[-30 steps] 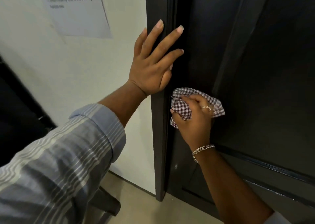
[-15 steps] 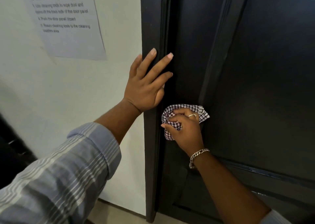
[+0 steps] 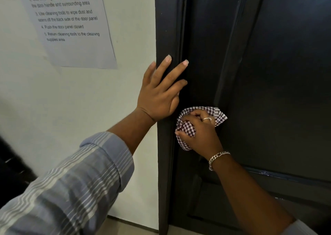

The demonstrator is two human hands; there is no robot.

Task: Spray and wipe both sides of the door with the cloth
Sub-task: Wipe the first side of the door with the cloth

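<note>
Two hands on door [image 3: 286,73]: left hand [image 3: 157,93] flat, fingers spread, on frame; right hand [image 3: 198,132] grips checked cloth [image 3: 186,127] against panel.

One head-worn camera looks forward and slightly down, close to the dark door [image 3: 268,73], with the wall left of it.

The left arm wears a blue-grey shirt sleeve [image 3: 71,184] with pale stripes crossing it in a plaid pattern, its cuff turned back partway up the forearm. The right wrist carries a silver chain-link bracelet [image 3: 217,157], and a thin silver ring [image 3: 207,119] sits on one finger. A pale sleeve edge [image 3: 299,228] shows at the right arm's lower end.
</note>
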